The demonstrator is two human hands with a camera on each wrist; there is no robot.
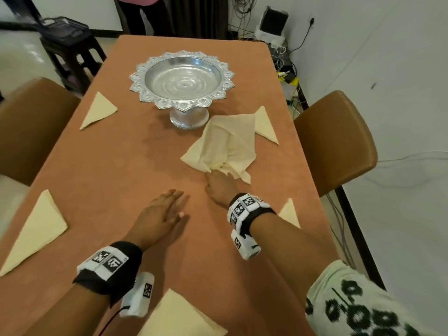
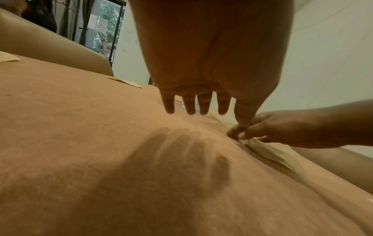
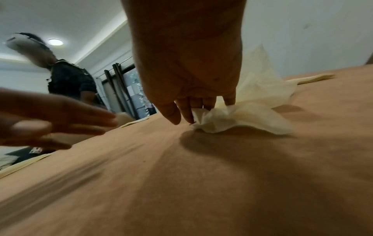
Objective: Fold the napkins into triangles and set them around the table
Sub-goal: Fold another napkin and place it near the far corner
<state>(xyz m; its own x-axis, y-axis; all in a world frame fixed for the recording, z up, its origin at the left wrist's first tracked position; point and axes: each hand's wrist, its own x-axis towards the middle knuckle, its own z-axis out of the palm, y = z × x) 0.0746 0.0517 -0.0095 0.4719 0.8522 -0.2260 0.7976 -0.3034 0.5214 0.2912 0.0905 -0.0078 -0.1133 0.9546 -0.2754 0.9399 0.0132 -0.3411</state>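
Observation:
A crumpled, unfolded cream napkin (image 1: 224, 145) lies right of centre on the brown tablecloth (image 1: 116, 166). My right hand (image 1: 219, 185) pinches its near corner; the right wrist view shows the fingers (image 3: 185, 111) bunching the cloth (image 3: 242, 115). My left hand (image 1: 164, 209) hovers flat just above the tablecloth, fingers (image 2: 189, 103) straight, holding nothing. Folded triangle napkins lie at the far left (image 1: 98, 111), near left (image 1: 38, 229), far right (image 1: 265, 126), near right (image 1: 289, 212) and near edge (image 1: 179, 316).
A silver pedestal tray (image 1: 183, 81) stands at the table's centre, just beyond the crumpled napkin. Brown chairs flank the table at left (image 1: 34, 127) and right (image 1: 337, 141). A person (image 1: 143, 10) stands past the far end. Cables lie on the floor at the right.

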